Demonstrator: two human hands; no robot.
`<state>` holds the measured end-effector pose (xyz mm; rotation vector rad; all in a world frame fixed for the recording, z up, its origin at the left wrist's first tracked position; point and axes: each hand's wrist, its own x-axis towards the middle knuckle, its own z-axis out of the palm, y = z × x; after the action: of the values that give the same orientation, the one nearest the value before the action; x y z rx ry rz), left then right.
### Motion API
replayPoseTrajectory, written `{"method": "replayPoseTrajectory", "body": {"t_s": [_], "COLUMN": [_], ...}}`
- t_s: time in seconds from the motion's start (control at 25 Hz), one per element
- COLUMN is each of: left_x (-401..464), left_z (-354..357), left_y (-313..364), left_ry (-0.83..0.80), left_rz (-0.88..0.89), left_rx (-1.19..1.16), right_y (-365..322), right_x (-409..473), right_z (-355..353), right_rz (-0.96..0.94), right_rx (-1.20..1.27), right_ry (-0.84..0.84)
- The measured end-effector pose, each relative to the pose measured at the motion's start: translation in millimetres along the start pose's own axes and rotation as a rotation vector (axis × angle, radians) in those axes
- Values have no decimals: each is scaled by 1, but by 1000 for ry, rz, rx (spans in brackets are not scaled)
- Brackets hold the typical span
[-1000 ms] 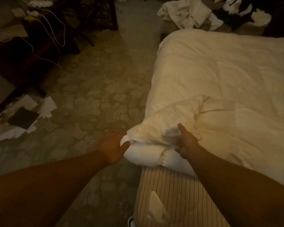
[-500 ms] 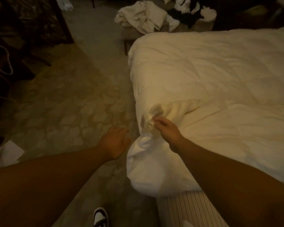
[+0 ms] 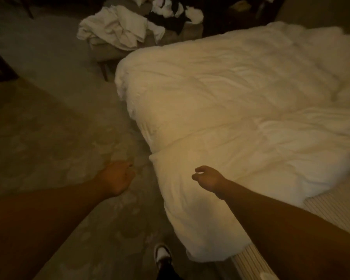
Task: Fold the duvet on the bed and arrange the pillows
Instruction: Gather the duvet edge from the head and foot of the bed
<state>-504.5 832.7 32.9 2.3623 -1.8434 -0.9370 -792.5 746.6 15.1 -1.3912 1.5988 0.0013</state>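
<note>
A thick white duvet (image 3: 230, 110) covers the bed, and its near part lies doubled over, hanging off the bed's corner toward the floor. My right hand (image 3: 207, 177) hovers just above that doubled corner with loosely curled fingers and nothing in it. My left hand (image 3: 117, 176) hangs over the carpet to the left of the duvet, fingers loosely curled, also holding nothing. No pillow shows in this view.
The striped mattress (image 3: 331, 207) is bare at the near right. A heap of white linen (image 3: 119, 27) sits on a stool beyond the bed's far corner, beside dark clothes (image 3: 170, 19). Patterned carpet (image 3: 49, 138) lies to the left. My shoe (image 3: 163, 255) is near the bed.
My right hand has let go of the bunched duvet corner, which now lies flatter and hangs lower. The camera has swung right, bringing more of the bed into view.
</note>
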Motion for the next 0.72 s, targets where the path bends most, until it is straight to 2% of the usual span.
{"method": "replayPoseTrajectory", "body": {"t_s": [0.08,0.24,0.52,0.72], "left_x": [33,109,265,336], "left_z": [-15,-36,-48,-10], "left_y": [28,77,128,174], "left_ry": [-21,-117,-244,-370], "left_rz": [122,230,275,306], "left_rx": [-7,-23,131,237], "right_y": [7,15,5,14], "right_x": [10,51,154,190], "right_z": [-20,-58,-76,-65], "right_rz": [68,188,318,400], "right_rx": [-12,68,313,415], "right_ry": [41,152,271,326]}}
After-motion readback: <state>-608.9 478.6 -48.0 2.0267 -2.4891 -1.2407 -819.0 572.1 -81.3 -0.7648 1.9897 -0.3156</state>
